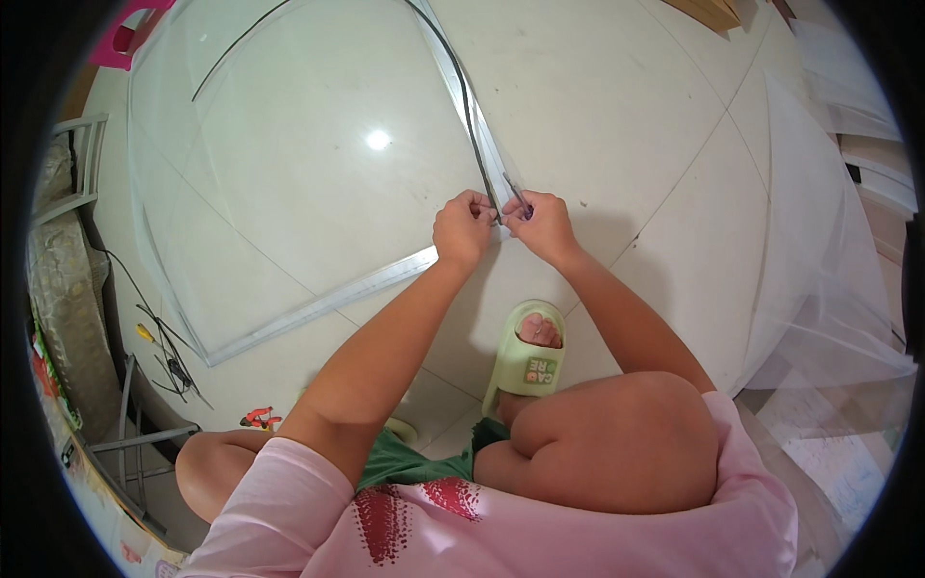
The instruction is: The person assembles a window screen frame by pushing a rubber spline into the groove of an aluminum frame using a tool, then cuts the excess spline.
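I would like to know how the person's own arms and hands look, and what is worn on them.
The left hand and the right hand are bare, with no gloves. No watch or bracelet shows. The forearms are uncovered too. The left sleeve and the right sleeve are short, loose and pale pink, plain where they show.

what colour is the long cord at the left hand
The cord is black or nearly so, best seen in the head view.

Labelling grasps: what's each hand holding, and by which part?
Left hand: black cord, pinched near its lower end. Right hand: slim dark tool, lower part gripped, upper end sticking out; whether it also grips the cord can't be told.
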Demonstrator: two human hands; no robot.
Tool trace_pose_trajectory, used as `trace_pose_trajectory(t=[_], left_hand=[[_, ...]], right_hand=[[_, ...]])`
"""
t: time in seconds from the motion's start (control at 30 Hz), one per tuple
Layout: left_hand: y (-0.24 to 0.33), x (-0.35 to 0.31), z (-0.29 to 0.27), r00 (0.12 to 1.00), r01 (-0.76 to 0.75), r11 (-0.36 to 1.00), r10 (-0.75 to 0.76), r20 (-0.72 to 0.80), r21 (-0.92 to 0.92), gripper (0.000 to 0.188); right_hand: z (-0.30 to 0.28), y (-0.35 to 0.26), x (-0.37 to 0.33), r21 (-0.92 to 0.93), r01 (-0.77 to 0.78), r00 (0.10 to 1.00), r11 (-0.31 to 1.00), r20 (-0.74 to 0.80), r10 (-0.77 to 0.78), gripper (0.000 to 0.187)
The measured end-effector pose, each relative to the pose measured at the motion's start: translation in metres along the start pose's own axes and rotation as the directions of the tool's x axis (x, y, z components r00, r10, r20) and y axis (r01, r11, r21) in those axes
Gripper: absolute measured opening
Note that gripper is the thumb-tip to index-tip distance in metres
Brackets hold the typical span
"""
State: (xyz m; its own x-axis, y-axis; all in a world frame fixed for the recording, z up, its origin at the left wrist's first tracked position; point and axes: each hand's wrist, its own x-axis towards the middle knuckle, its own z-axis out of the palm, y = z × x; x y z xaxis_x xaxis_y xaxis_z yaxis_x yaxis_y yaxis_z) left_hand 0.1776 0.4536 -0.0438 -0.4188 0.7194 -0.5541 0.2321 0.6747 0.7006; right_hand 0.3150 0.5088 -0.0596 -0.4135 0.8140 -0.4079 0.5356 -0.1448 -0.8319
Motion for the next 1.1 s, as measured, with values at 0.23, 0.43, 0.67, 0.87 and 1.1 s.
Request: trace_pose_trajectory(t=[0.23,0.43,0.67,0.87,1.1], left_hand=[[0.002,0.007,-0.003,0.999,-0.037,0.999,0.037,-0.024,-0.009,0.012],[-0.010,0.017,0.002,0.994,-0.113,0.991,0.112,-0.017,-0.076,0.011],[-0.005,0.015,0.005,0.996,-0.057,0.990,0.065,0.059,-0.126,0.008],[-0.008,0.015,0.003,0.996,-0.075,0.992,0.080,0.046,-0.106,0.008],[-0.011,0.017,0.005,0.996,-0.089,0.990,0.090,0.005,-0.110,0.009]], right_hand=[[0.000,0.001,0.003,-0.024,-0.010,1.000,1.000,0.010,0.011,0.011],[0.004,0.002,0.003,-0.027,0.011,1.000,1.000,-0.010,-0.012,0.011],[-0.002,0.011,0.003,0.082,-0.005,1.000,0.997,-0.007,0.005,0.012],[-0.005,0.002,0.003,0.131,-0.077,0.995,0.988,0.075,0.068,0.013],[-0.006,0.002,0.006,0.174,-0.109,0.992,0.979,0.077,0.096,0.014]])
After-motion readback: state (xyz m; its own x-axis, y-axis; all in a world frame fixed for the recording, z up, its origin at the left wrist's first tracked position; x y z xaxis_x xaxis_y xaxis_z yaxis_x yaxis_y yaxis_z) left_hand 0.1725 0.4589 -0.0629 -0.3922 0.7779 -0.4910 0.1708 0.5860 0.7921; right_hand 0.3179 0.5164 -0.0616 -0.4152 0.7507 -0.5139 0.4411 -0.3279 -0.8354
